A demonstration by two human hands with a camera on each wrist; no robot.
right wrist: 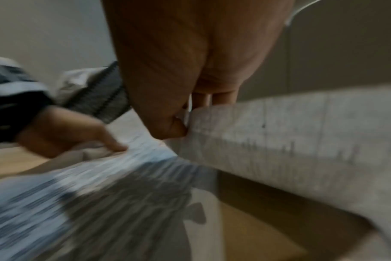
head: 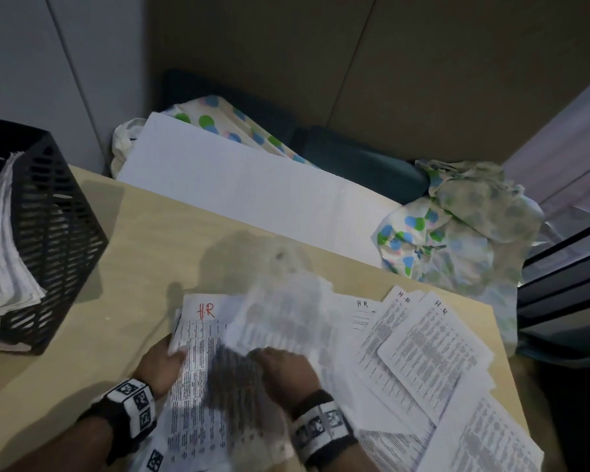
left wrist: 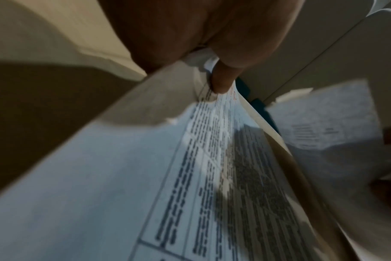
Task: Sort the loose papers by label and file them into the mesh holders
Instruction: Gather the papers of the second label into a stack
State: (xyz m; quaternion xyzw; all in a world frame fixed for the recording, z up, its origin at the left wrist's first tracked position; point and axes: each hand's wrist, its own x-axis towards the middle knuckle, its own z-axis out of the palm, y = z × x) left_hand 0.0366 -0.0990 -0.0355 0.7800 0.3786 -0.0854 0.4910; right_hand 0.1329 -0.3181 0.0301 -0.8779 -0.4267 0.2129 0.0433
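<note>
Well to the left of our hands, the black mesh holder (head: 53, 233) already stands packed with filed sheets. To their right, loose HR-labelled papers (head: 426, 338) lie fanned on the table (head: 143, 226), so much remains. Our left hand (head: 159, 364) pinches the red-marked HR stack (head: 198, 362); our right hand (head: 283, 373) grips a blurred sheet (head: 286, 315) raised above it.

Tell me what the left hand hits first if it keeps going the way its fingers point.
Likely nothing but bare table: the left hand, gripping the red-marked HR sheet, points up-right; depth is unclear.
</note>
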